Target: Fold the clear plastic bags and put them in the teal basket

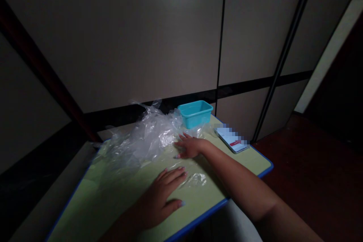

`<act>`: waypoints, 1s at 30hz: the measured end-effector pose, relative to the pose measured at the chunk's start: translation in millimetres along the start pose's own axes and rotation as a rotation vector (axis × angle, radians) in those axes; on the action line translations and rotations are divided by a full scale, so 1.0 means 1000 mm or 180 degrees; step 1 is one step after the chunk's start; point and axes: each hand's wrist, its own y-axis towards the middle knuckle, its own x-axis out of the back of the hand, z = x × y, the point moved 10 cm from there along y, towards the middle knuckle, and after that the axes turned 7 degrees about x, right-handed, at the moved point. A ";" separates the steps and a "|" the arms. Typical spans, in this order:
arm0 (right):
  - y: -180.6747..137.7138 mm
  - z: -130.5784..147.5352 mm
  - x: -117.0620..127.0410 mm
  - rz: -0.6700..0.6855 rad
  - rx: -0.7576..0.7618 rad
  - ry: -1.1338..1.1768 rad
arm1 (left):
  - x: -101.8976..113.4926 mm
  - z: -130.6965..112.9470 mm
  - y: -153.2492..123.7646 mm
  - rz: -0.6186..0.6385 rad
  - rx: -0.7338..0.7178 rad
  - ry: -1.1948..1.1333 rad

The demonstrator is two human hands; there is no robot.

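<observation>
On a pale green table (93,200) with a blue edge lies a heap of crumpled clear plastic bags (147,132). My right hand (190,146) is at the heap's right side, fingers spread and pointing left over the plastic. Nearer to me, my left hand (164,193) rests low over the tabletop with fingers stretched and thumb apart. Beside its fingertips a flat clear plastic bag (195,180) lies on the table. Neither hand is closed around anything.
A turquoise plastic basket (195,115) stands at the back of the table, right of the heap. A phone (232,139) with its screen lit lies near the right edge. Behind the table rises a grey panelled wardrobe (159,45).
</observation>
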 end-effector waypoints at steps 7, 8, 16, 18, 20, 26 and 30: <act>-0.003 0.000 0.004 0.0008 -0.0058 0.0006 | 0.007 -0.009 0.000 -0.0003 -0.0107 0.0130; -0.003 0.000 0.004 0.0008 -0.0056 0.0011 | 0.006 -0.013 0.000 0.0111 -0.0172 0.0108; -0.002 0.000 0.000 0.0023 -0.0058 -0.0028 | -0.013 -0.021 0.003 0.0693 -0.0321 -0.0111; -0.002 0.002 0.000 0.0028 -0.0032 -0.0028 | -0.016 -0.017 0.003 0.0716 -0.0285 -0.0121; -0.002 0.003 0.001 0.0032 -0.0030 -0.0025 | -0.017 -0.014 0.002 0.0677 -0.0260 -0.0115; -0.009 0.002 0.014 -0.0045 -0.0060 -0.0135 | -0.007 -0.008 0.003 0.0317 -0.0120 -0.0274; -0.024 0.002 0.038 -0.0244 -0.0049 -0.0212 | -0.005 -0.009 0.002 0.0264 -0.0086 -0.0277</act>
